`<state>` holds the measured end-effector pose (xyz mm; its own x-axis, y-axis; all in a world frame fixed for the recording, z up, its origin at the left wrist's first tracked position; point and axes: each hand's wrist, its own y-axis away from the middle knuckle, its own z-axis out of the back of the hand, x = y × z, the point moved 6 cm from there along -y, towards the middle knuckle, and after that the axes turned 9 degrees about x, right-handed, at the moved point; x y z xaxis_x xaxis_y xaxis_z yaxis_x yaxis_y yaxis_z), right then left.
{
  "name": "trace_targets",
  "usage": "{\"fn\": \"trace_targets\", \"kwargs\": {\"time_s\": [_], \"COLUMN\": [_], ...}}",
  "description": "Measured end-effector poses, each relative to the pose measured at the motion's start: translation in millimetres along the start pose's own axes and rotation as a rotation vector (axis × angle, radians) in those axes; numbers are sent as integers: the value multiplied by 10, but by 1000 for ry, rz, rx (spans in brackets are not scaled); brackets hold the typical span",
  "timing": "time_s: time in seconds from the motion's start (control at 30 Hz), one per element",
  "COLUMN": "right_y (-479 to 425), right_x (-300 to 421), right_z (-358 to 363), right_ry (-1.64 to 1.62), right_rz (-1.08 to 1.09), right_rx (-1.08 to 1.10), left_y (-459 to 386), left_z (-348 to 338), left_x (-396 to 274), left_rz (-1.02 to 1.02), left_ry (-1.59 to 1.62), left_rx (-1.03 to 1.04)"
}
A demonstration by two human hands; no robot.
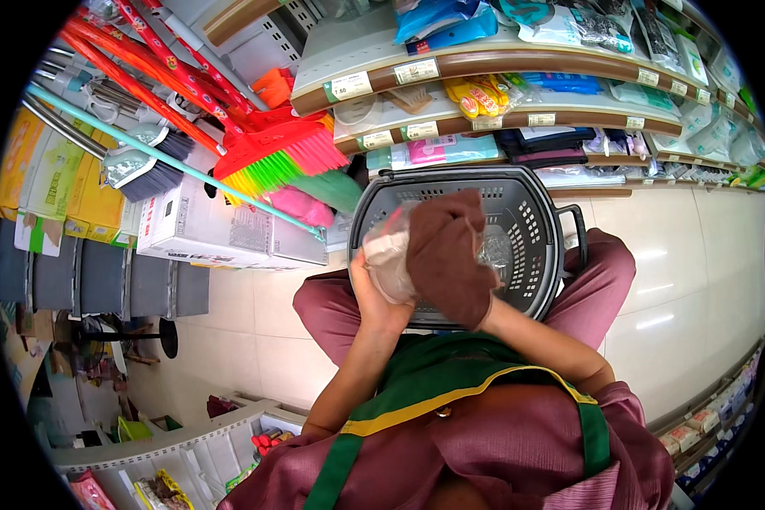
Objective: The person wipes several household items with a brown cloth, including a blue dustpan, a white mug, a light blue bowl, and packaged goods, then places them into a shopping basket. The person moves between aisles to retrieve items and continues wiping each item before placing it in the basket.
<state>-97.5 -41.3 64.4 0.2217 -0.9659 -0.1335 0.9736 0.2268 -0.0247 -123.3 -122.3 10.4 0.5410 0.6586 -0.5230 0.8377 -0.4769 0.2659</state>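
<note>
Above a grey plastic shopping basket (529,191) between my knees, my left hand (382,303) grips a clear plastic package (386,255) with something white inside. A brown cloth (452,255) covers my right hand (492,313), leaving only the wrist in sight. The cloth lies against the package's right side. Whether the fingers under it are closed cannot be seen. Deeper in the basket, a clear plastic-wrapped item (496,247) shows to the right of the cloth.
Store shelves (516,64) with bagged goods rise just beyond the basket. Red-handled brooms (255,146) and a white carton (229,223) stand at the left. The basket's handle (577,236) sticks out by my right knee. Grey drawers (102,274) are farther left on the tiled floor.
</note>
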Motion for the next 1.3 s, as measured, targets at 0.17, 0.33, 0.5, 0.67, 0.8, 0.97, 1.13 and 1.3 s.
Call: {"fn": "trace_targets", "kwargs": {"time_s": [0.17,0.33,0.5,0.67,0.8,0.97,1.13,1.3], "right_y": [92,116,160,329,412,537,476,504], "right_x": [-48,-200,46,288,-58,-679,-601,-444], "right_z": [309,297,54,6,166,174,-931,-250], "right_ry": [125,-730,-952,-982,-928,-900,-790,71], "right_rz": [-120,-184,121,386,457,81,-79,64], "right_rx": [-277,-474,-427,-288,-202,-297,-198,-297], "left_y": [-28,61,60,1,-21,76,119,267], "left_z": [64,-205,-269,-63,92,70,25,188], "left_x": [-180,-156,-98,-157,-332,-488,-488,-447], "left_rz": [-174,-304,-208,-83,-266,-287,-252,-242], "left_ry": [-105,-213,-182,-139,-175,-133,-148,-188], "left_rx": [-105,-51,-4,61,-17,29,52,197]}}
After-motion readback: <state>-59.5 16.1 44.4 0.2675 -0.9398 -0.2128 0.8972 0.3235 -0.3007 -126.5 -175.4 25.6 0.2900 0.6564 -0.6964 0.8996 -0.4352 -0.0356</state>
